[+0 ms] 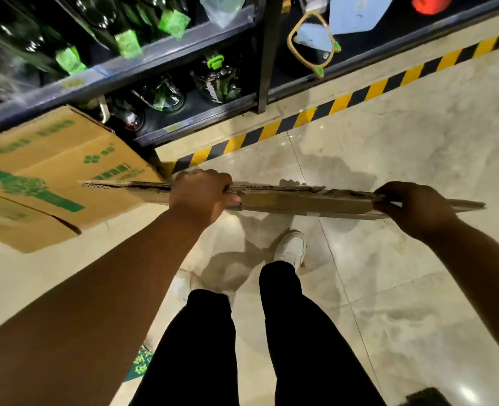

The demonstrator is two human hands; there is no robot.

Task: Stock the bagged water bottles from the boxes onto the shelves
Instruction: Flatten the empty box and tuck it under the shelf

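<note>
We grip flattened carton w/ L hand & R hand, fingers curled round its edge. Prob. step: clearing an empty. Next: stow it, then reach printed box.

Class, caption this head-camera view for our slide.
The left hand and right hand grip flattened cardboard beside stocked shelves.

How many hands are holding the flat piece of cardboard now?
2. The left hand grips the flattened cardboard left of its middle; the right hand grips it near its right end. No other hand is in view.
</note>
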